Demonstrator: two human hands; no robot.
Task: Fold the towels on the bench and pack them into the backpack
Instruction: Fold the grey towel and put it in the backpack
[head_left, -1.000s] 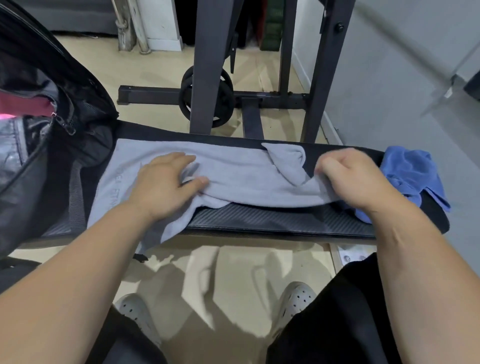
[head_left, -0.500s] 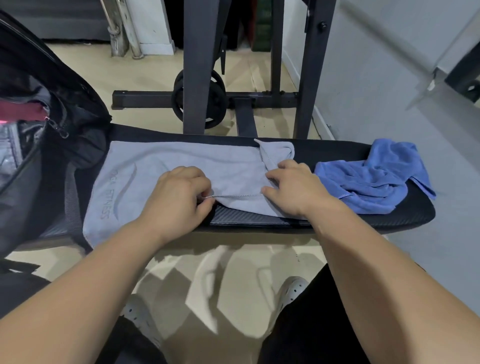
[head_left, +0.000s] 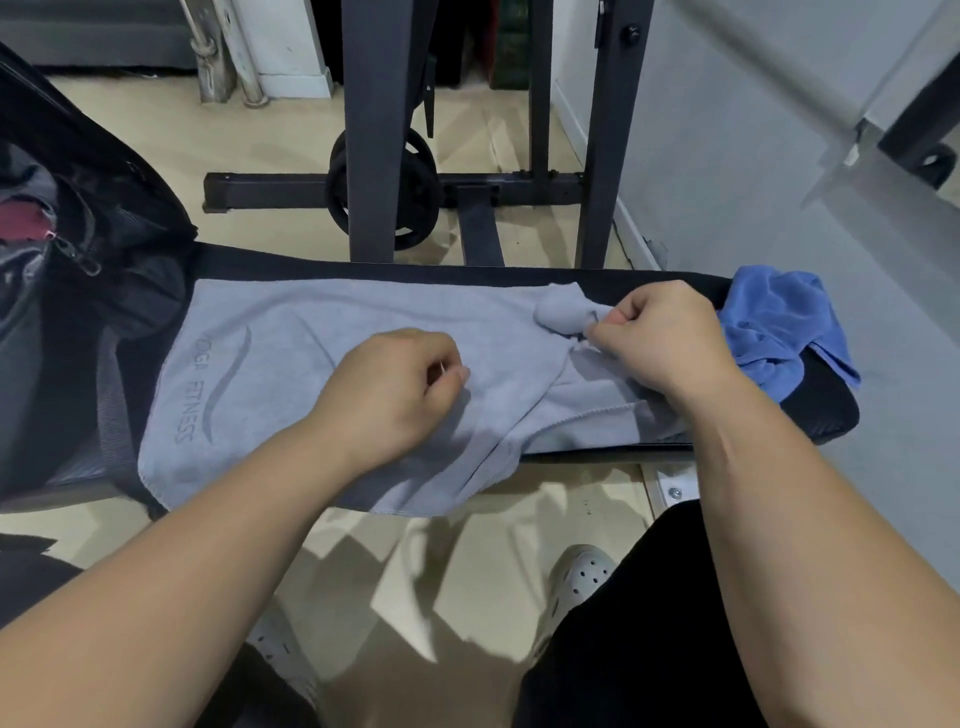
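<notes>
— What's the scene?

— A gym corner: weight rack (head_left: 374, 130) behind the black bench (head_left: 810, 415), open backpack (head_left: 78, 291) at the bench's left end. A grey towel (head_left: 291, 353) lies spread along the bench, its near edge hanging off. A crumpled blue towel (head_left: 769, 332) sits at the bench's right end.

— And the hands?

— The right hand (head_left: 660, 343) pinches the grey towel's bunched corner. The left hand (head_left: 384, 395) is curled over mid-bench, thumb to forefinger; whether it holds cloth is unclear. This looks like flattening before the first fold. Next, that corner needs drawing out square.

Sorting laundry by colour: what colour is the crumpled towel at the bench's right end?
The towel is blue; head view shows it best.
</notes>
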